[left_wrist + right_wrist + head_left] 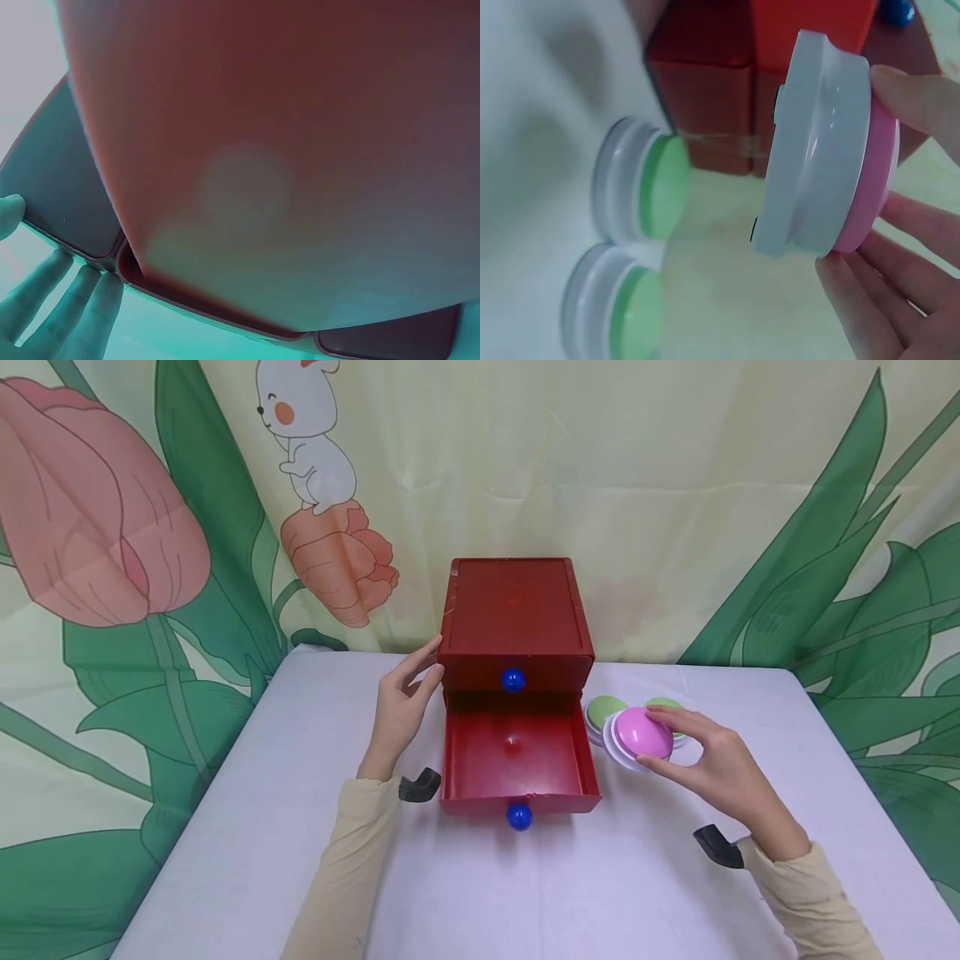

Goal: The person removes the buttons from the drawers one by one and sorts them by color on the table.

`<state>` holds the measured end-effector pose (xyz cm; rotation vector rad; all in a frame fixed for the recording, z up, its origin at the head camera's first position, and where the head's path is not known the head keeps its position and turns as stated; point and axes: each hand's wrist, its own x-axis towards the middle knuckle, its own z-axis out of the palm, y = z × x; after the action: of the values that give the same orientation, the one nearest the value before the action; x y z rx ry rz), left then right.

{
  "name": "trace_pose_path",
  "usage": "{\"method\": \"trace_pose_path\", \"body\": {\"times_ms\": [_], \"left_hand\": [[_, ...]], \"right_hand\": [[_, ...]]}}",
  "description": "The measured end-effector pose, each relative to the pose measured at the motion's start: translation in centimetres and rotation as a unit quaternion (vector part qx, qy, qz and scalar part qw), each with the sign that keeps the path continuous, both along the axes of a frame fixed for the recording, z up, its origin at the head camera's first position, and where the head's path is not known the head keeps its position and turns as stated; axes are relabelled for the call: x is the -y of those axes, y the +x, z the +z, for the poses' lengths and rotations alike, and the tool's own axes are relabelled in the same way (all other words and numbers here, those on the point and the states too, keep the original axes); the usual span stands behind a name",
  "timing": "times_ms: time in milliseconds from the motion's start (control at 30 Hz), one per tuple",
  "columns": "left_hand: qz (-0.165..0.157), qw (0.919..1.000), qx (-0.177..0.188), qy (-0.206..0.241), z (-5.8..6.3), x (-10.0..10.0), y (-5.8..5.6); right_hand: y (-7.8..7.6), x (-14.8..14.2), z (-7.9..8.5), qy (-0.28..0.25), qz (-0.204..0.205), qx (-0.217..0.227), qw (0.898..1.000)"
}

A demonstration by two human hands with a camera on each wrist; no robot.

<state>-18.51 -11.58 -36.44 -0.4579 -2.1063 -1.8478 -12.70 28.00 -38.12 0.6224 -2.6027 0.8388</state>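
My right hand point(723, 767) pinches a round push button point(643, 732) with a pink dome and a white base. In the right wrist view, the button point(821, 150) is tilted on its side, thumb at one edge and fingers at the other, its base raised off the table. Two similar buttons with green domes, one of them a green button point(634, 180), sit behind it beside the box. My left hand point(401, 710) rests its fairly straight fingers against the left side of a red two-drawer box point(513, 610). The lower drawer point(480, 768) is pulled out, with nothing inside.
Blue ball knobs mark the upper drawer point(472, 672) and the lower one; the upper drawer is closed. A white-covered table point(480, 893) lies under everything. Behind it hangs a printed curtain point(637, 527) with plants and a rabbit.
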Motion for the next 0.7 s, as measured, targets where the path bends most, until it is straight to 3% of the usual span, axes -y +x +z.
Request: {"method": "trace_pose_path", "body": {"times_ms": [367,700], "left_hand": [[-0.001,1.0000,0.002,0.001,0.3,-0.1,0.3],[0.000,1.0000,-0.001,0.000,0.4,-0.1,0.3]], "right_hand": [[-1.3,-1.4,-3.3,-0.022,0.039,0.055,0.997],[-2.4,-1.4,-5.2,-0.003,0.060,0.093,0.994]]}}
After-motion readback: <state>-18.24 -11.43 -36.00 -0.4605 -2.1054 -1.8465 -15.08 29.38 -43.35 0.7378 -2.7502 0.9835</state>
